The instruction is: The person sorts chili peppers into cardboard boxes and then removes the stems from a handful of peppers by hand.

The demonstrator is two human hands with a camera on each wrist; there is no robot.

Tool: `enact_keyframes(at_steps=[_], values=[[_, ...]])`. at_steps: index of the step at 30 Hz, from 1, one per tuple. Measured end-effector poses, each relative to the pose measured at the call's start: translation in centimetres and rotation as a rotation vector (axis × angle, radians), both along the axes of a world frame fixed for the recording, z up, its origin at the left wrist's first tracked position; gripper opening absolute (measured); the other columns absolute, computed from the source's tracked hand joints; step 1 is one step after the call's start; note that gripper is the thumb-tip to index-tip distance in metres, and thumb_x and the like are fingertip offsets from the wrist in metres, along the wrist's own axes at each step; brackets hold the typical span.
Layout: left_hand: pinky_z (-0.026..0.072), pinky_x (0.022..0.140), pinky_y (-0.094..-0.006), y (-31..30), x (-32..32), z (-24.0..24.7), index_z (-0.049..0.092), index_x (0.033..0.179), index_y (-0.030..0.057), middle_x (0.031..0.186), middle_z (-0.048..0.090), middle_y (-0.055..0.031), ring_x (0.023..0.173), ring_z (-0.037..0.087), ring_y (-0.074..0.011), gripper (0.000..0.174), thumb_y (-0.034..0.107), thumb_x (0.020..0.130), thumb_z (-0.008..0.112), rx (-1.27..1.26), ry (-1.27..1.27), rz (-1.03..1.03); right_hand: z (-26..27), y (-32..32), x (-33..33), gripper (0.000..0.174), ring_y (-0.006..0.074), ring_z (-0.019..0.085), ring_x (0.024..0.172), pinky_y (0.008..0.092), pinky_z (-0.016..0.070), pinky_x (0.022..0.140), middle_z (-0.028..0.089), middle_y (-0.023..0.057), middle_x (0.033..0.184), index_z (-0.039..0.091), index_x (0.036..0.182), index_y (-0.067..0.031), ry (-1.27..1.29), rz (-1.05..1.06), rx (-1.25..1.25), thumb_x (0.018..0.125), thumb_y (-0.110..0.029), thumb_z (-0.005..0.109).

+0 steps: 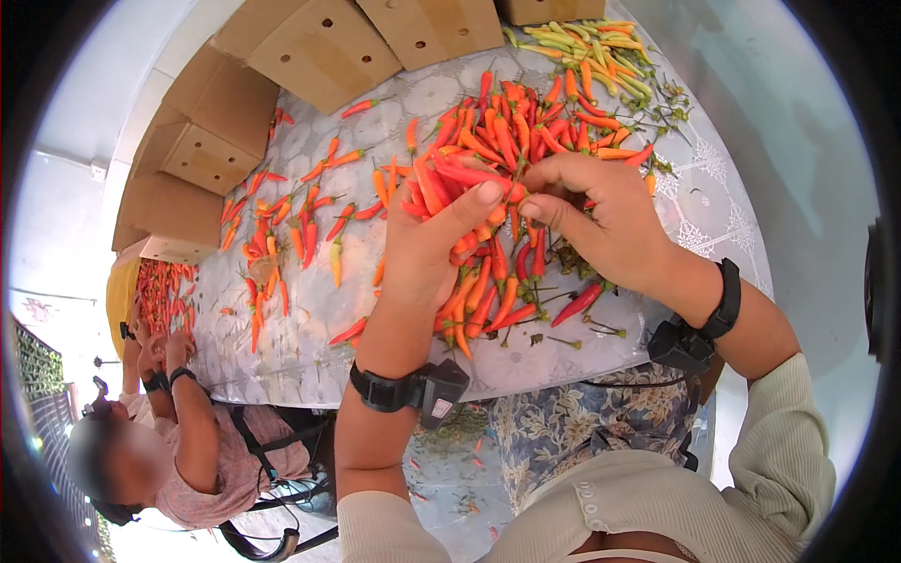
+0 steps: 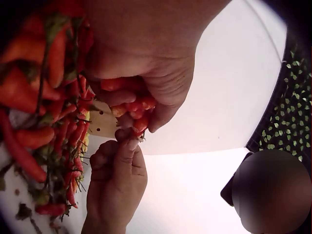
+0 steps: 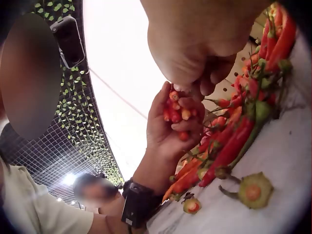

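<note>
My left hand (image 1: 422,246) holds a bunch of red and orange chili peppers (image 1: 439,183), its thumb lying across them. In the right wrist view the cut-looking round ends of the held chilies (image 3: 174,113) show between the fingers. My right hand (image 1: 605,220) meets the left one and pinches the stem end of a red chili. In the left wrist view the right thumb and finger (image 2: 127,146) grip a small pale tip there. Right beneath both hands spreads a pile of red chilies (image 1: 502,291), many with green stems.
Cardboard boxes (image 1: 324,52) line the table's far side. Yellow-green chilies (image 1: 601,52) lie at the back right, beside loose stems (image 1: 671,103). Scattered chilies (image 1: 310,220) cover the patterned tablecloth (image 1: 319,310) to the left. Another person (image 1: 221,460) works at red chilies there.
</note>
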State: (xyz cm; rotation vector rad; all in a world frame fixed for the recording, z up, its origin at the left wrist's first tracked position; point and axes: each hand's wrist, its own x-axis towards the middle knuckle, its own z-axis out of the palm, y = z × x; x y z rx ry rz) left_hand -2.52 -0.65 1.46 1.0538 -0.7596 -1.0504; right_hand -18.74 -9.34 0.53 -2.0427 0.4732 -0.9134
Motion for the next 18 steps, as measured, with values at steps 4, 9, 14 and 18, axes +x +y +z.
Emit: enact_keyframes(at_steps=[4,9,14,18], values=[[0.0321,0.041,-0.0146,0.1,0.5,-0.3,0.06,0.097,0.0028,0.082,0.065,-0.0041,0.055,0.049,-0.0009,0.021,0.009,0.08,0.072,0.006,0.001,-0.057,-0.1,-0.2,-0.1,0.012,0.0236,0.059,0.062,0.0333,0.044,0.056,0.06,0.0088,0.07,0.061,0.084,-0.0031,0.058,0.023,-0.181,0.082,-0.014,0.066],[0.0341,0.042,-0.0155,0.0,-0.4,0.2,0.059,0.101,0.002,0.082,0.065,-0.0044,0.059,0.053,-0.0029,0.023,0.007,0.081,0.07,-0.011,0.063,-0.025,-0.5,-0.5,0.0,0.014,0.0303,0.058,0.066,0.0397,0.0433,0.057,0.059,0.0099,0.069,0.059,0.08,-0.0061,-0.021,0.06,-0.307,0.081,-0.019,0.064],[0.0413,0.049,-0.0168,0.4,0.5,-0.1,0.058,0.101,0.0014,0.084,0.066,-0.0061,0.067,0.059,-0.0063,0.022,0.006,0.082,0.068,-0.009,0.132,-0.111,-0.3,-0.4,0.0,0.013,0.0295,0.058,0.067,0.0398,0.0438,0.058,0.06,0.0089,0.072,0.058,0.08,-0.0064,-0.07,0.07,-0.391,0.08,-0.017,0.065],[0.0438,0.052,-0.0176,0.5,0.6,0.2,0.059,0.1,0.0014,0.085,0.066,-0.0074,0.069,0.06,-0.0075,0.021,0.006,0.082,0.068,-0.036,0.183,-0.154,-0.3,-0.2,0.0,0.012,0.0289,0.059,0.069,0.0391,0.0447,0.059,0.06,0.0084,0.075,0.059,0.082,-0.0061,-0.119,0.081,-0.418,0.079,-0.015,0.066]])
